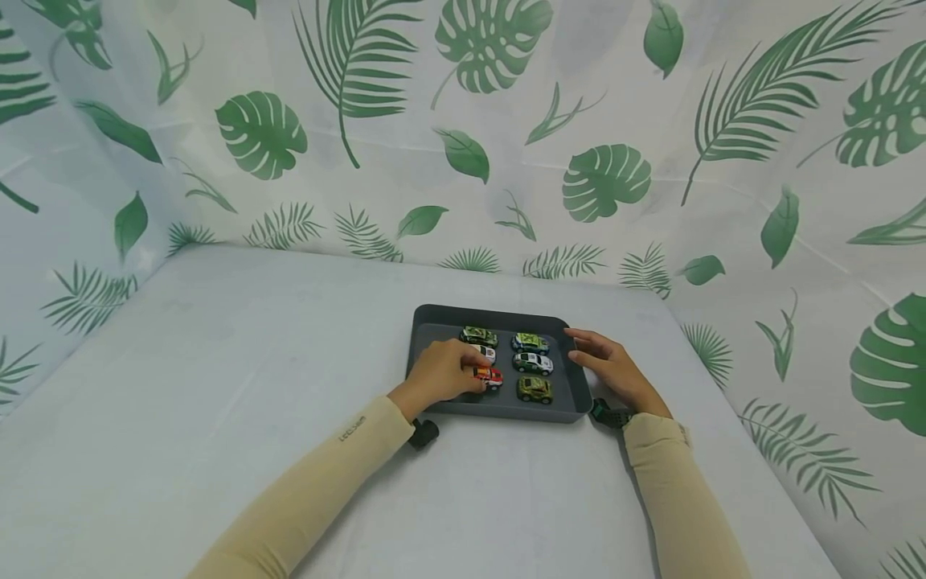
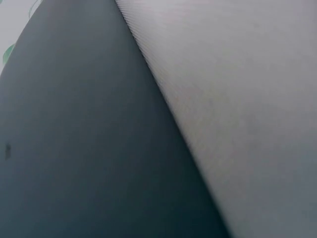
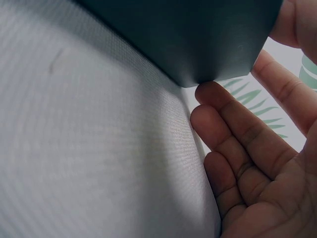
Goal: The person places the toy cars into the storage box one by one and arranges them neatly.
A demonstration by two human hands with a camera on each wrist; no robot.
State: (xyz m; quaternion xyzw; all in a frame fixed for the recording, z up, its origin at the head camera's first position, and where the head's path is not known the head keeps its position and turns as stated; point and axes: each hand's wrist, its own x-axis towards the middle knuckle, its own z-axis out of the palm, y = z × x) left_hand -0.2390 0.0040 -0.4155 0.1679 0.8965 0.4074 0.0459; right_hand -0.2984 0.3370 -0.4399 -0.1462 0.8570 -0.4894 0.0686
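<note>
A dark grey tray (image 1: pixel 499 410) holds several toy cars in two columns. My left hand (image 1: pixel 443 370) reaches over its left side and pinches a red and orange toy car (image 1: pixel 493 375) at the near end of the left column. Just beyond are a white toy car (image 1: pixel 488 352), partly hidden by the fingers, and a green camouflage one (image 1: pixel 479 335). The right column has a green-blue car (image 1: pixel 530 342), a white and green car (image 1: pixel 533 363) and an olive car (image 1: pixel 534 390). Loosely extended fingers of my right hand (image 1: pixel 616 373) touch the tray's right side.
A white cloth (image 1: pixel 217 402) covers the table under the tray. Leaf-printed sheets (image 1: pixel 405 185) rise behind and at both sides. Dark straps with devices sit at both wrists. The left wrist view shows only the tray's outer wall (image 2: pixel 99 124) and cloth.
</note>
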